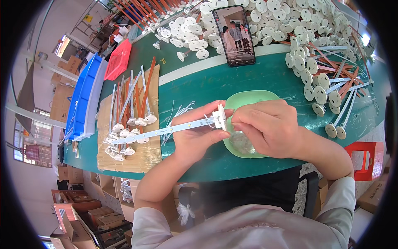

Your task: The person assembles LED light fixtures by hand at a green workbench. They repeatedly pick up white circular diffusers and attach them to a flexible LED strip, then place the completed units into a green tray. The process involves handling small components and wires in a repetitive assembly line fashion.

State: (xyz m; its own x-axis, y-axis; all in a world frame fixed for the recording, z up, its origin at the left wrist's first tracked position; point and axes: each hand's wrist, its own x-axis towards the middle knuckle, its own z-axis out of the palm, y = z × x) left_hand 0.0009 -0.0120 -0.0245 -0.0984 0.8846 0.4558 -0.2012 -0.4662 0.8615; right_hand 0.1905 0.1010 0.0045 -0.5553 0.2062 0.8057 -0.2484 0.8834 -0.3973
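My left hand (191,143) is closed around an LED strip lamp, a narrow pale-blue board with small yellowish LEDs (159,131) and a white round base (220,118). The strip points left over the cardboard; thin white wires show where it meets the base. My right hand (269,126) has its fingers pinched together against the right side of that base. Whatever its fingertips hold is too small or hidden to make out. Partly below this hand sits a light-green bowl (248,95) with small clear pieces inside.
Cardboard (143,159) at left bears several strip lamps (132,120). White wires (179,111) lie beside it. Beyond are a blue bin (86,95), a red basket (119,60), a phone (234,35) and heaped white bases (286,16). More lamps (321,93) lie right; a red stool (365,159) stands below.
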